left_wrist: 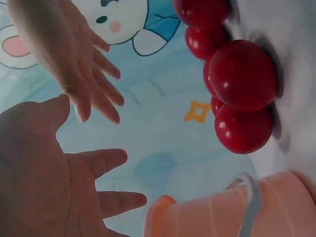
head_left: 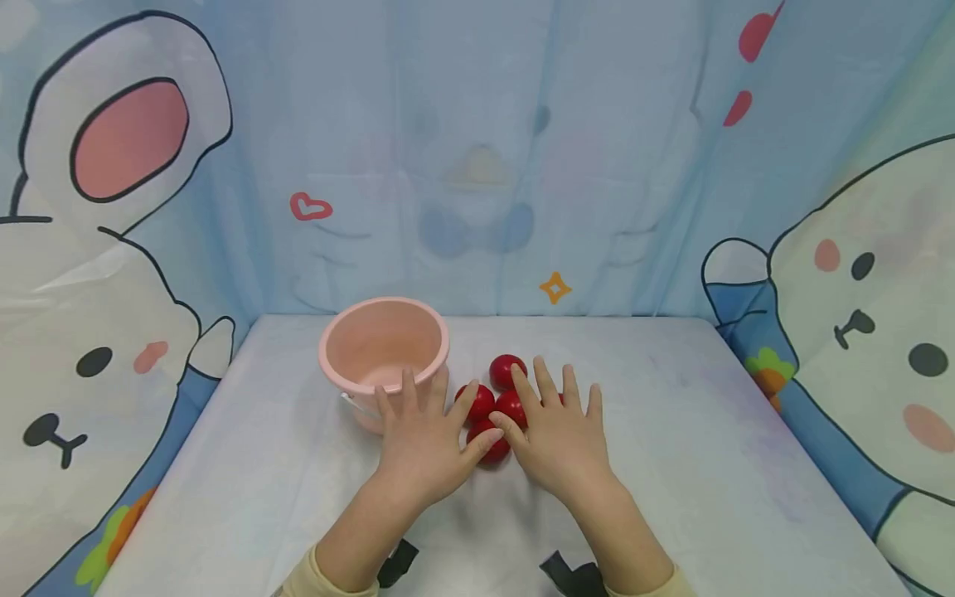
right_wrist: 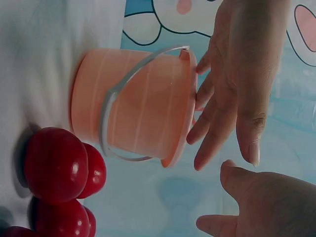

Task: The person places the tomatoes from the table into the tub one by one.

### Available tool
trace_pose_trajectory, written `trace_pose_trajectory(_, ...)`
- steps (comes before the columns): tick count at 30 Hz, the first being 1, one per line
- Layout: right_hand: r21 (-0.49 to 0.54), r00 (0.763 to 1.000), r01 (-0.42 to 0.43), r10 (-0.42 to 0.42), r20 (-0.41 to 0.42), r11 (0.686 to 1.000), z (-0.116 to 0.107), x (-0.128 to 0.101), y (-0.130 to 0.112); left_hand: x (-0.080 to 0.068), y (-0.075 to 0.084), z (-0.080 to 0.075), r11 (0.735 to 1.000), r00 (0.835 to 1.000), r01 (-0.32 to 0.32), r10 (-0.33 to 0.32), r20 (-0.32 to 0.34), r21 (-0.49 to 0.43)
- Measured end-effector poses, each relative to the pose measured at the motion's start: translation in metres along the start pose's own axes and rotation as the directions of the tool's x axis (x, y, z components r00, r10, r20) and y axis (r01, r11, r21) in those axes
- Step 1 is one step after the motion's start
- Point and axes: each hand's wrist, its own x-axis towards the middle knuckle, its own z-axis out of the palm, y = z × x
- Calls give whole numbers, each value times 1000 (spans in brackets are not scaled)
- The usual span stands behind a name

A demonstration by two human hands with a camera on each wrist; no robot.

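A pink bucket [head_left: 336, 377] stands upright toward the back left of the table, its white handle [right_wrist: 111, 98] hanging against the side. Several shiny red balls [head_left: 507, 372] lie bunched to its right, partly hidden by the hands in the head view. My left hand [head_left: 421, 444] is held in the air, fingers spread, before the bucket's rim. Above the right part of the bunch, my right hand [head_left: 563, 439] also spreads its fingers. Both hold nothing. The two thumbs point toward each other, with the red balls [left_wrist: 242, 74] below the hands in the left wrist view.
A white cloth covers the table [head_left: 709, 464]. Behind it hangs a light blue curtain [head_left: 477, 99] printed with cartoon animals. Dark pieces [head_left: 574, 576] show beside both wrists at the bottom of the head view.
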Motion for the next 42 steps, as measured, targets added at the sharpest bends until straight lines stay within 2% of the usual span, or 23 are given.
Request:
trace_pose_trajectory(5, 36, 1000, 7, -7, -16, 999, -2, 2, 11, 3, -10, -7, 999, 1000, -4, 3, -22, -52)
trace_pose_trajectory(7, 102, 1000, -12, 13, -9, 995, -6, 4, 23, 7, -25, -14, 993, 997, 7, -16, -73, -117)
trace_pose_trajectory(9, 189, 999, -54, 54, 5, 980, -9, 6, 40, 13, -48, -22, 978, 986, 21, -54, -156, -209)
trace_pose_trajectory(11, 295, 994, -111, 108, 23, 949, -6, 9, 61, 19, -77, -28, 942, 965, 54, -135, -226, -330)
trace_pose_trajectory(13, 392, 986, -168, 163, 46, 905, 3, 12, 86, 24, -107, -28, 880, 938, 98, -237, -252, -464)
trace_pose_trajectory(15, 467, 977, -212, 202, 72, 858, 17, 15, 110, 27, -132, -23, 789, 919, 160, -339, -203, -594)
trace_pose_trajectory(16, 502, 973, -229, 213, 91, 834, 26, 17, 121, 28, -141, -19, 721, 911, 195, -384, -149, -665)
trace_pose_trajectory(18, 576, 965, -260, 221, 138, 775, 44, 21, 137, 30, -156, -9, 578, 902, 238, -430, -43, -780)
trace_pose_trajectory(21, 670, 956, -292, 200, 213, 683, 69, 27, 151, 35, -166, 5, 339, 903, 240, -422, 81, -910)
trace_pose_trajectory(22, 691, 954, -297, 187, 232, 658, 76, 29, 154, 36, -166, 10, 279, 904, 231, -415, 100, -932)
trace_pose_trajectory(24, 716, 951, -305, 158, 266, 628, 88, 31, 157, 39, -166, 17, 176, 912, 196, -394, 113, -965)
trace_pose_trajectory(25, 720, 950, -305, 147, 275, 624, 93, 31, 157, 40, -165, 21, 140, 914, 181, -389, 115, -973)
trace_pose_trajectory(26, 722, 950, -305, 140, 280, 621, 97, 32, 157, 41, -164, 24, 118, 915, 164, -389, 107, -979)
trace_pose_trajectory(27, 724, 950, -301, 129, 284, 621, 100, 32, 157, 42, -163, 27, 103, 914, 148, -394, 96, -984)
trace_pose_trajectory(29, 724, 951, -293, 115, 286, 624, 104, 31, 157, 42, -161, 31, 94, 904, 129, -421, 78, -987)
trace_pose_trajectory(31, 723, 952, -289, 111, 284, 627, 107, 30, 155, 41, -158, 32, 127, 888, 136, -456, 63, -983)
trace_pose_trajectory(34, 711, 950, -290, 106, 292, 641, 109, 28, 154, 35, -154, 31, 192, 858, 176, -510, 55, -966)
trace_pose_trajectory(36, 700, 947, -301, 116, 300, 647, 109, 28, 153, 29, -152, 30, 224, 844, 208, -534, 59, -952)
trace_pose_trajectory(37, 695, 946, -303, 118, 301, 653, 109, 28, 153, 26, -151, 30, 231, 839, 214, -541, 57, -949)
trace_pose_trajectory(39, 691, 943, -311, 124, 307, 652, 110, 30, 153, 22, -150, 31, 236, 837, 204, -545, 44, -950)
trace_pose_trajectory(42, 682, 942, -317, 132, 309, 660, 112, 32, 152, 19, -151, 35, 213, 846, 152, -532, 16, -965)
